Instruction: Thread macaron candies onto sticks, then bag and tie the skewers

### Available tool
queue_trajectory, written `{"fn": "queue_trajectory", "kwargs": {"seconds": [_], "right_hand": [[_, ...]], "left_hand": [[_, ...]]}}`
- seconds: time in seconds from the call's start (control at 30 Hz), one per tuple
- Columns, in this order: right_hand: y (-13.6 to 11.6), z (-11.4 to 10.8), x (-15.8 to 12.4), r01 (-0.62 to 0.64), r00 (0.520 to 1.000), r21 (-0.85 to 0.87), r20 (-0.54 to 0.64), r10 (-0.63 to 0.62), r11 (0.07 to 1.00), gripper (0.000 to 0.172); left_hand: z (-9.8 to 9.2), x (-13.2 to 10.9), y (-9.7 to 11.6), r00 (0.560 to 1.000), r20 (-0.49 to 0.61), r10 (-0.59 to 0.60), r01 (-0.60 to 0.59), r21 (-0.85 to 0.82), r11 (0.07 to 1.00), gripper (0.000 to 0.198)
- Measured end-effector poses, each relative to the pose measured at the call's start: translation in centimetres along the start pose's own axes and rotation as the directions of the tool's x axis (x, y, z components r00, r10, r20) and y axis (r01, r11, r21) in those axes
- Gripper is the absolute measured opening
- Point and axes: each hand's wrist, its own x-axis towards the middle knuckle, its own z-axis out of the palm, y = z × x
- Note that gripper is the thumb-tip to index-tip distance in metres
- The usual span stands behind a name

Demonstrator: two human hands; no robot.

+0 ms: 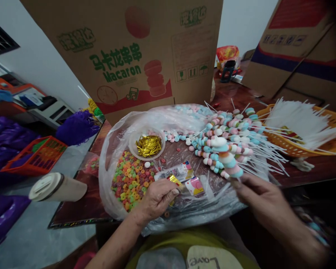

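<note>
My right hand [257, 190] is closed on the lower end of a candy skewer [226, 158], whose pink, blue and white pieces point up and left. More skewers [240, 130] with white sticks lie heaped just behind it. My left hand [161, 196] is pinched on something small, too hidden to make out, beside a gold strip [174, 180] and small printed packets [194, 186]. Colourful cereal rings [133, 179] lie on the clear plastic sheet to its left. A round tub [131, 149] of gold twist ties [149, 145] stands above them.
A large cardboard box [156, 48] stands behind the plastic. On the right, an orange basket [302, 147] holds white sticks [299, 116]. A lidded cup [61, 186] is at the table's left edge, near a red crate [36, 155]. Another box [291, 52] is at the back right.
</note>
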Motion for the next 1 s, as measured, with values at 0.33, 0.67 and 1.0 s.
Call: {"fn": "queue_trajectory", "kwargs": {"seconds": [0.33, 0.67, 1.0], "right_hand": [[-1.6, 8.0, -0.1, -0.275, 0.952, 0.434, 0.248, 0.179, 0.858, 0.029], [0.7, 0.6, 0.5, 0.228, 0.971, -0.117, 0.105, -0.217, 0.966, 0.011], [-0.2, -2.9, 1.0, 0.574, 0.816, -0.358, 0.167, -0.554, 0.737, 0.025]], "left_hand": [[1.8, -0.4, 0.7, 0.978, 0.012, -0.208, 0.208, -0.129, 0.97, 0.022], [0.2, -1.1, -0.9, 0.972, -0.046, -0.229, 0.212, -0.232, 0.949, 0.031], [-0.6, -1.2, -0.8, 0.985, -0.018, -0.169, 0.163, -0.187, 0.969, 0.03]]}}
